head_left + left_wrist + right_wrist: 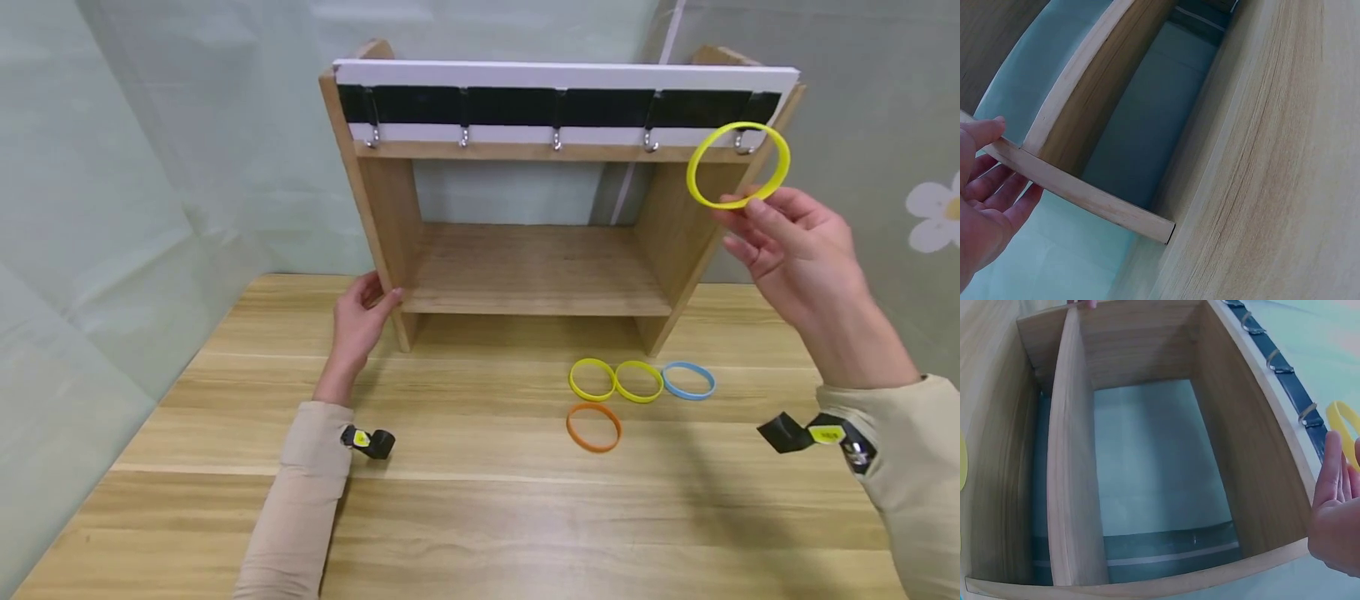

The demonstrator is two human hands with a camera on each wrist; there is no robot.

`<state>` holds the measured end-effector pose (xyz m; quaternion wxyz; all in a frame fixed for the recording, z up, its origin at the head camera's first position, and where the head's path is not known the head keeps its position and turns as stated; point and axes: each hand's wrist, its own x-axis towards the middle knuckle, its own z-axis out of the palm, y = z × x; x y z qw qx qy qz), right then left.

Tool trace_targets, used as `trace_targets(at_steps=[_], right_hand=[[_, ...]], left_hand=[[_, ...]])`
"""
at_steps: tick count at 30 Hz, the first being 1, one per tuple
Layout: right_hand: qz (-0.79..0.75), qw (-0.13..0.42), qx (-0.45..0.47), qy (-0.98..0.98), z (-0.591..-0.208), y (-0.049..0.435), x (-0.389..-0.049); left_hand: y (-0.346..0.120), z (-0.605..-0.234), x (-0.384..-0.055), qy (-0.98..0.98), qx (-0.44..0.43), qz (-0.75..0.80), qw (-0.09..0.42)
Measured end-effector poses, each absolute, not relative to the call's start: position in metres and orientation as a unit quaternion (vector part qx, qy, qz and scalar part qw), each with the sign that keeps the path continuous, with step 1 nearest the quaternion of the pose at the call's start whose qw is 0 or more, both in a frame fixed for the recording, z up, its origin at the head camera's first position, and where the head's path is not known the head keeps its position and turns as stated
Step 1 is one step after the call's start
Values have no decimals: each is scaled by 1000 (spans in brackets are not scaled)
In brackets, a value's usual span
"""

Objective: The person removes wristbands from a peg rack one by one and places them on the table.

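Between thumb and fingers, my right hand point(806, 250) pinches a yellow silicone wristband point(785, 158) by its lower edge. From the head view the band overlaps the rightmost metal hook point(742, 148); in the right wrist view the yellow band point(1337, 415) appears beside the hook strip, apart from the nearest hook point(1307, 414). My left hand point(358, 321) grips the left side panel of a wooden shelf point(536, 267), thumb on the front edge. The left wrist view shows the left hand point(988, 200) with fingers behind that panel point(1091, 194).
Two yellow wristbands point(592, 395) point(639, 399), a blue one point(690, 395) and an orange one point(594, 448) lie on the wooden table point(465, 533) before the shelf. Several hooks hang along a black strip point(510, 107) on the white top board point(517, 75).
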<state>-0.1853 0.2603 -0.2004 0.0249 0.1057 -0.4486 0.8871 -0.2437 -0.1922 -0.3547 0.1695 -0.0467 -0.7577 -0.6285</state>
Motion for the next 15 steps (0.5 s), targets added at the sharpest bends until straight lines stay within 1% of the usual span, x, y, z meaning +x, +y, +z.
trace_targets(at_steps=[5,15], right_hand=[[861,21,106,-497,-205,261,-180],[830,-21,127,-543,-227,268,-172]], left_hand=[[-192,-355,-245,-754,-44,-633,169],[-191,-355,-245,-753,-39,-635,167]])
